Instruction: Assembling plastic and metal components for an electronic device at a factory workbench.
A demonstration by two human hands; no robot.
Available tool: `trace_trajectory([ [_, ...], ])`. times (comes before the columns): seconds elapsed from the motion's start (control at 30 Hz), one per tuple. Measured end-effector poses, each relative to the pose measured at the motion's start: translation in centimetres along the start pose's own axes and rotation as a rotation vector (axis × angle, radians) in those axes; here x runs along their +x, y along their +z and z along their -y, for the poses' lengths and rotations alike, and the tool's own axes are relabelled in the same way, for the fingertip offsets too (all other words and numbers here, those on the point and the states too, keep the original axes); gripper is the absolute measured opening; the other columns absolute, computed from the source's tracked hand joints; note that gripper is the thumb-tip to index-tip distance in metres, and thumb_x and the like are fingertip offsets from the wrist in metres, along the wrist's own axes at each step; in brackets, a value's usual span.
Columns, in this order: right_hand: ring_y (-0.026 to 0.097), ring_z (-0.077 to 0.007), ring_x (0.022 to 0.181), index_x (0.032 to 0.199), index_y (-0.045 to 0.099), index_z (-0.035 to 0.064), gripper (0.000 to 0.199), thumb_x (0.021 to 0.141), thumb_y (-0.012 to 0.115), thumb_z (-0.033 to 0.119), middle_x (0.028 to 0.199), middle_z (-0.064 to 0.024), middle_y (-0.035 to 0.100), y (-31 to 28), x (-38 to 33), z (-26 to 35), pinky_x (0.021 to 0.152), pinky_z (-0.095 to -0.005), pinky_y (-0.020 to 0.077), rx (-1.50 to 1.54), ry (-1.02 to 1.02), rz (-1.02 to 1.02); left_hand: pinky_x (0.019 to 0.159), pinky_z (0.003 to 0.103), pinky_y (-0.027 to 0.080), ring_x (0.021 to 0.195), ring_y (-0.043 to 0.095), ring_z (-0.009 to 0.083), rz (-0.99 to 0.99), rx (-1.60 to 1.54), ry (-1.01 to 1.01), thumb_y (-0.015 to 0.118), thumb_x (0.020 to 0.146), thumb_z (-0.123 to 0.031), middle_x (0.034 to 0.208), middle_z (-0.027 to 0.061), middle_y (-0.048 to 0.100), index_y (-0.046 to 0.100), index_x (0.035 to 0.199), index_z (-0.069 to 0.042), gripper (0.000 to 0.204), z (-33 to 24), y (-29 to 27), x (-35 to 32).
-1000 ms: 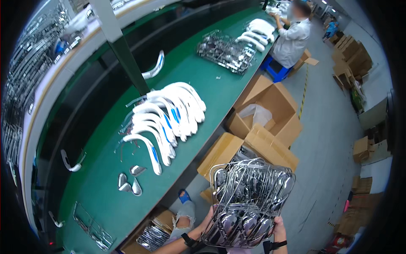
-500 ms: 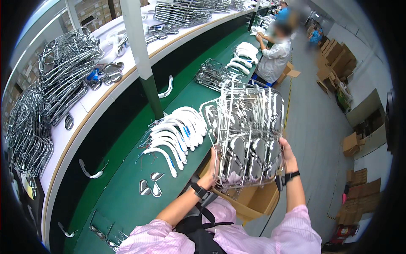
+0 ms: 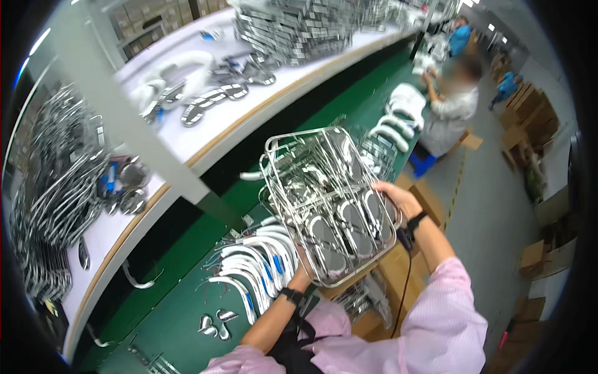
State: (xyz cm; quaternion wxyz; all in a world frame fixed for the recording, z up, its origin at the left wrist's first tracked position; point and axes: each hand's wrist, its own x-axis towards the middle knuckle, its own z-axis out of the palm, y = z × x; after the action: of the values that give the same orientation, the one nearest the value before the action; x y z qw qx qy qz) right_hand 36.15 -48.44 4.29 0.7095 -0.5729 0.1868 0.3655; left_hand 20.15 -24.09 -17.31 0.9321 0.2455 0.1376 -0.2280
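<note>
A stack of chrome wire frames (image 3: 339,202), rectangular with rounded corners, is held up in front of me between both hands. It leans to the left, and shiny oval loops show in its lower half. My left hand (image 3: 303,268) grips its lower left side, the fingers partly hidden behind the metal. On the right side, my right hand (image 3: 397,198) is wrapped round the edge. White curved handle-like pieces (image 3: 258,262) with blue parts and thin wires lie in a row beside my left hand. Near my left forearm are several small chrome teardrop-shaped pieces (image 3: 222,330).
An open cardboard box (image 3: 408,283) with metal parts stands below the stack. Left runs a green bench (image 3: 168,318) under a white shelf (image 3: 218,118) piled with chrome frames (image 3: 293,31). A post (image 3: 152,137) rises from it. A co-worker (image 3: 455,106) is farther along the bench.
The stack has moved left, toward the bench, and tilted left, with both hands still on it. My view has turned, so the co-worker and far bench appear farther right.
</note>
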Motion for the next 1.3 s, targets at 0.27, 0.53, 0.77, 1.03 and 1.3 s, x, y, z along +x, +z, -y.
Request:
trace_trajectory([
  [0.27,0.056,-0.0112,0.100,0.127,0.052,-0.0024,0.063,0.079,0.072,0.034,0.112,-0.0061,0.061,-5.2,13.6,3.5,0.089,-0.0238,0.0435,-0.367,-0.009,0.119,0.093,0.038,0.048,0.106,0.057,0.0216,-0.207,-0.189,-0.157,0.040,0.097,-0.049,0.122,0.0086,0.058,0.049,0.128,-0.005,0.054,3.9,-6.1,-3.4],
  [0.53,0.049,-0.0220,0.121,0.140,0.039,-0.0055,0.083,0.077,0.071,0.039,0.133,-0.0164,0.051,-6.0,16.4,7.3,0.104,-0.0306,0.0339,-0.582,-0.128,0.275,0.092,0.037,0.049,0.103,0.058,0.0209,-0.311,-0.354,-0.282,0.044,0.098,-0.040,0.117,0.0081,0.060,0.055,0.120,-0.004,0.043,0.6,-7.4,-5.8],
  [0.77,0.052,-0.0230,0.118,0.140,0.037,-0.0051,0.076,0.076,0.067,0.023,0.133,-0.0191,0.052,-4.2,15.3,8.5,0.100,-0.0334,0.0411,-0.755,-0.332,0.280,0.087,0.034,0.050,0.097,0.062,0.0204,-0.219,0.217,-0.342,0.054,0.094,-0.020,0.108,0.0060,0.063,0.057,0.114,0.000,0.029,-11.2,4.1,1.6],
  [1.03,0.046,-0.0284,0.127,0.142,0.040,0.0037,0.071,0.072,0.056,0.003,0.141,-0.0173,0.045,-4.3,13.5,9.1,0.105,-0.0344,0.0375,-1.040,-0.561,0.205,0.063,0.028,0.051,0.073,0.061,0.0154,-0.739,0.787,0.527,0.049,0.097,-0.016,0.090,0.0103,0.065,0.060,0.106,0.000,0.021,-28.2,9.5,9.3],
  [1.3,0.058,-0.0388,0.106,0.145,0.035,0.0147,0.072,0.077,0.054,0.000,0.120,-0.0231,0.057,-3.4,12.0,10.6,0.093,-0.0394,0.0468,-1.130,-0.497,0.135,0.108,0.056,0.027,0.134,0.037,0.0290,-0.604,2.119,0.108,0.063,0.081,-0.010,0.142,0.0113,0.044,0.045,0.138,-0.016,0.061,-30.0,-0.1,23.5],
])
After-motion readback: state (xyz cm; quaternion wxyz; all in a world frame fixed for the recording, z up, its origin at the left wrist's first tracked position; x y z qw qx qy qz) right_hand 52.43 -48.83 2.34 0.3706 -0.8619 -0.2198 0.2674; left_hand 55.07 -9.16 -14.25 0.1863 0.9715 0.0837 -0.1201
